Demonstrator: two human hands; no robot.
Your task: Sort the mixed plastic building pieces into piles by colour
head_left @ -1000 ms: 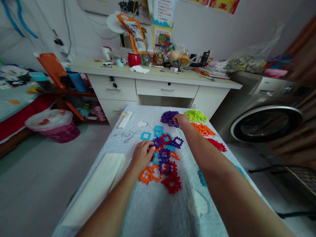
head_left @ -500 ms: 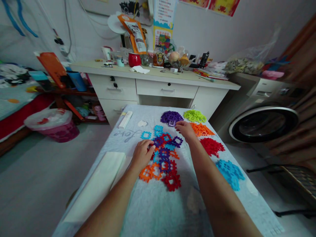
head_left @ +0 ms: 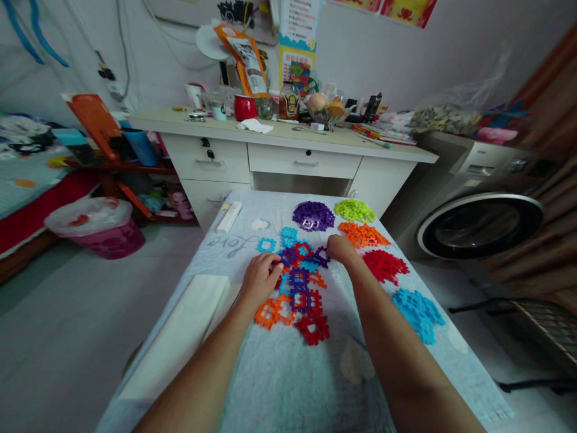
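A mixed heap of flat, notched plastic building squares in purple, red, orange and blue lies mid-table. My left hand rests at the heap's left edge, thumb and fingers apart beside red and purple squares. On the heap's right side, my right hand is closed on the edge of a purple building square; its fingertips are partly hidden. Farther back sits a purple pile, with a white-looking window-shaped piece at its front.
Lime green, orange, red and blue piles line the table's right side. To the left lie a white box and a long folded white cloth. A cluttered desk stands behind.
My right hand has come nearer, from the front of the purple pile to the purple square at the heap's right side, and closed on it. My left hand has stayed put.
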